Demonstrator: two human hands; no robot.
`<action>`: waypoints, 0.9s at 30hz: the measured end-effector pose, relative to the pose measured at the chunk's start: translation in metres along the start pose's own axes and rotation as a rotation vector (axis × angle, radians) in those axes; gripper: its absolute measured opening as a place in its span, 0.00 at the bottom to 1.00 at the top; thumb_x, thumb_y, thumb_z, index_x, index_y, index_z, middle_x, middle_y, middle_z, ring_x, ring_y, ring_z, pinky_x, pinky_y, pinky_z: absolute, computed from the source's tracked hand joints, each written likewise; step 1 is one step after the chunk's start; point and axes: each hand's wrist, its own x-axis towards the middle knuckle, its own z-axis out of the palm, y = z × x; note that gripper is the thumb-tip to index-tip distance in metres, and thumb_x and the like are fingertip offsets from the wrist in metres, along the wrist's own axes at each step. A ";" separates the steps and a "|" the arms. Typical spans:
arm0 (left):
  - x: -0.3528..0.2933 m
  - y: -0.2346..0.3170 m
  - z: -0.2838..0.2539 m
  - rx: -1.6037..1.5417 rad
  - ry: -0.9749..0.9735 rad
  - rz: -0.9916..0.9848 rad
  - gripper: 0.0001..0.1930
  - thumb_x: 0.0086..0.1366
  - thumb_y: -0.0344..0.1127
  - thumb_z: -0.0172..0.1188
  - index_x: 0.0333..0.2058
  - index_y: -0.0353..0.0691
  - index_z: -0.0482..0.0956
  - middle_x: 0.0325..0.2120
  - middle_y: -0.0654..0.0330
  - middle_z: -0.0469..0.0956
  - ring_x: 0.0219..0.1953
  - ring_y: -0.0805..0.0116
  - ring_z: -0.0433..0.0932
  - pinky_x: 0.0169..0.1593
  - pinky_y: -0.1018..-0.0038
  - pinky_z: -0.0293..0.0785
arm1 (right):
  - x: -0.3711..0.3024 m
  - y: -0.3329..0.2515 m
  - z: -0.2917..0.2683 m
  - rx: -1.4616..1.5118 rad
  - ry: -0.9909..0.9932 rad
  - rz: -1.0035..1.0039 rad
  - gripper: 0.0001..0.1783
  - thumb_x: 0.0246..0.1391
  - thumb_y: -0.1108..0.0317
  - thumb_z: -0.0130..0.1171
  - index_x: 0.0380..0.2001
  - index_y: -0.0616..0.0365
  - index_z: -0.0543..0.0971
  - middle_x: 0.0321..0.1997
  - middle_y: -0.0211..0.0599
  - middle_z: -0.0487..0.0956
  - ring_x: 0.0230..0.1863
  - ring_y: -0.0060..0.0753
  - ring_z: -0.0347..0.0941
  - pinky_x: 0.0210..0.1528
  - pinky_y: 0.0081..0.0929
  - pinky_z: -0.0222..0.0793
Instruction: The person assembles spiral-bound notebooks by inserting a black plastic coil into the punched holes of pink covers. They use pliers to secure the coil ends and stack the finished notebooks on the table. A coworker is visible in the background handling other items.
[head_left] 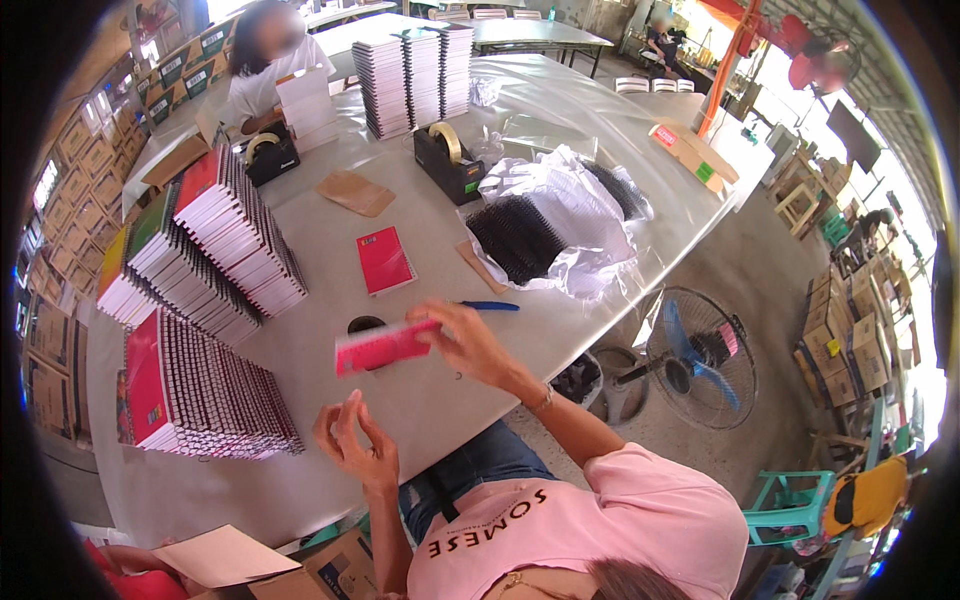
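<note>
At the left of the tabletop (325, 250) we have the stacks (240, 235) and, just in front, the near stack (210, 390); as we judge it, an elbow swung that way could topple these spiral-bound piles, since nothing visible braces the near one's outer side. Our left hand (360, 445) is empty, thumb and fingers parted, below the held notebook (378, 349), not touching it. The dark ring (363, 322) sits partly hidden behind that notebook, so a low pass could knock it. The held notebook hangs in the air, blurred, gripped only at its right end, so we think it could droop, twist or slip if the pinch loosens. Beyond it lies the flat notebook (387, 262), whose cover could be scuffed by anything dropped on it. Our right hand (468, 343) pinches the held notebook near the blue tool (490, 305), which a wrist could catch and push aside. Farther right, the coils (515, 240) lie in a crumpled wrapper (600, 235); they could tangle if pulled carelessly, and the wrapper could flutter if the fan (680, 375) blew its way.
</note>
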 end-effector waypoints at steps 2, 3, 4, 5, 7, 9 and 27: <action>-0.003 0.003 0.002 -0.007 -0.025 -0.008 0.16 0.64 0.25 0.60 0.51 0.41 0.78 0.49 0.53 0.69 0.52 0.53 0.71 0.54 0.61 0.68 | -0.027 0.015 0.008 -0.073 -0.111 -0.047 0.19 0.49 0.83 0.57 0.46 0.61 0.76 0.49 0.48 0.77 0.51 0.57 0.73 0.53 0.42 0.70; -0.004 0.008 0.004 -0.024 -0.072 -0.044 0.16 0.64 0.26 0.60 0.51 0.42 0.78 0.50 0.53 0.69 0.53 0.53 0.70 0.55 0.60 0.67 | -0.035 0.015 0.013 -0.104 -0.135 -0.031 0.19 0.49 0.83 0.56 0.46 0.60 0.76 0.49 0.48 0.77 0.51 0.56 0.72 0.54 0.42 0.69; -0.004 0.013 0.006 -0.042 -0.118 -0.081 0.16 0.64 0.27 0.61 0.51 0.43 0.78 0.50 0.53 0.69 0.53 0.53 0.69 0.56 0.59 0.66 | -0.042 0.013 0.017 -0.136 -0.160 -0.015 0.19 0.49 0.83 0.56 0.47 0.60 0.76 0.50 0.48 0.77 0.52 0.56 0.72 0.54 0.43 0.69; -0.004 0.017 0.007 -0.004 -0.163 -0.049 0.17 0.64 0.28 0.60 0.52 0.43 0.77 0.50 0.54 0.69 0.54 0.54 0.69 0.58 0.57 0.63 | -0.048 0.013 0.021 -0.168 -0.184 0.000 0.20 0.49 0.83 0.56 0.47 0.60 0.77 0.50 0.48 0.77 0.53 0.56 0.71 0.55 0.44 0.68; -0.004 0.025 0.010 0.069 -0.255 0.019 0.17 0.65 0.31 0.59 0.53 0.45 0.76 0.51 0.55 0.69 0.57 0.55 0.67 0.63 0.52 0.58 | -0.052 0.012 0.026 -0.186 -0.145 -0.013 0.18 0.49 0.83 0.54 0.45 0.58 0.77 0.48 0.47 0.76 0.52 0.54 0.71 0.54 0.42 0.69; -0.004 0.030 0.014 0.159 -0.359 0.011 0.17 0.66 0.32 0.57 0.54 0.46 0.74 0.51 0.57 0.69 0.57 0.57 0.66 0.66 0.48 0.50 | -0.051 0.011 0.027 -0.179 -0.145 -0.016 0.18 0.49 0.83 0.54 0.45 0.58 0.76 0.47 0.47 0.76 0.52 0.54 0.71 0.54 0.42 0.69; -0.005 0.015 0.015 0.252 -0.521 -0.082 0.15 0.59 0.28 0.57 0.46 0.46 0.72 0.45 0.62 0.72 0.56 0.59 0.67 0.68 0.39 0.41 | -0.075 0.007 0.066 0.088 -0.002 0.196 0.20 0.55 0.82 0.56 0.50 0.57 0.68 0.47 0.50 0.76 0.50 0.56 0.73 0.49 0.39 0.71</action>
